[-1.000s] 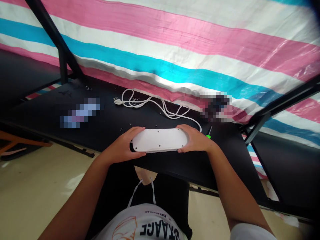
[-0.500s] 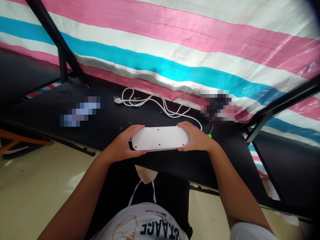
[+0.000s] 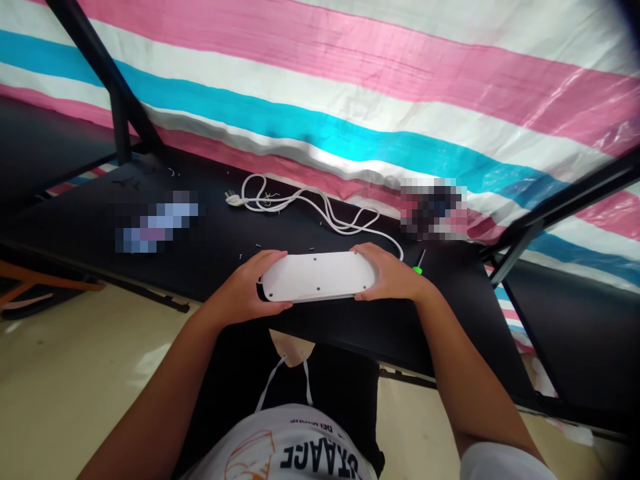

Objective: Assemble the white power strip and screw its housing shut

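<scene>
The left hand (image 3: 241,291) and right hand (image 3: 389,281) curl firmly around opposite ends of a white oblong plastic casing (image 3: 318,277), its long axis crosswise at lower centre.

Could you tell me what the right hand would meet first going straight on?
Past the white casing, the right hand would probably meet the white power cord first, though depth is unclear.

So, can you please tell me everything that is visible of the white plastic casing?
The white plastic casing is long and flat with rounded ends; its smooth face shows several small dark holes, likely for screws. It lies lengthwise across the view, with the left hand around one end and the right hand around the other. Whether it also touches the black table below cannot be told.
</scene>
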Demonstrator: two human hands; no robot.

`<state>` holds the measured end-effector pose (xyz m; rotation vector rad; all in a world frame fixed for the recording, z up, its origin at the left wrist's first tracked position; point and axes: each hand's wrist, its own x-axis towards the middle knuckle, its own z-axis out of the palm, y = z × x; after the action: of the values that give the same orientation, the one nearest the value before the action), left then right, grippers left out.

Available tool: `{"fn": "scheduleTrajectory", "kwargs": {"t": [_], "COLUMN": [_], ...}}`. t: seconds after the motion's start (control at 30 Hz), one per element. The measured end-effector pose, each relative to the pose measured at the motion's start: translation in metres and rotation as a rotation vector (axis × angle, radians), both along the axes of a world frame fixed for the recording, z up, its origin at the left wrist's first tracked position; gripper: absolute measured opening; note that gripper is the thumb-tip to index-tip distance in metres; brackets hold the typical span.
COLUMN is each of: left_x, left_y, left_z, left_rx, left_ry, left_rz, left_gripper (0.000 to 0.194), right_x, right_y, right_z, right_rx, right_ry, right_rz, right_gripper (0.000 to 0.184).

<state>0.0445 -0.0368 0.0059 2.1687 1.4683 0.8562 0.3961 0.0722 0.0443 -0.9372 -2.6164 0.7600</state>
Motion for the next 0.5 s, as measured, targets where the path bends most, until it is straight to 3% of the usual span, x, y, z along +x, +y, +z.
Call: {"fn": "scheduleTrajectory", "kwargs": {"t": [0.5], "left_x": [0.0001], "left_y": [0.0062], "left_z": [0.0008], "left_rx": [-0.041], "left_ry": [0.0], "left_rz": [-0.014], "left_gripper": [0.089], "right_x": [0.0011], "right_y": [0.0027], "right_z": [-0.0017], "right_rx": [-0.047], "right_ry": [-0.038], "right_rz": [-0.015], "right_gripper": [0.088]}}
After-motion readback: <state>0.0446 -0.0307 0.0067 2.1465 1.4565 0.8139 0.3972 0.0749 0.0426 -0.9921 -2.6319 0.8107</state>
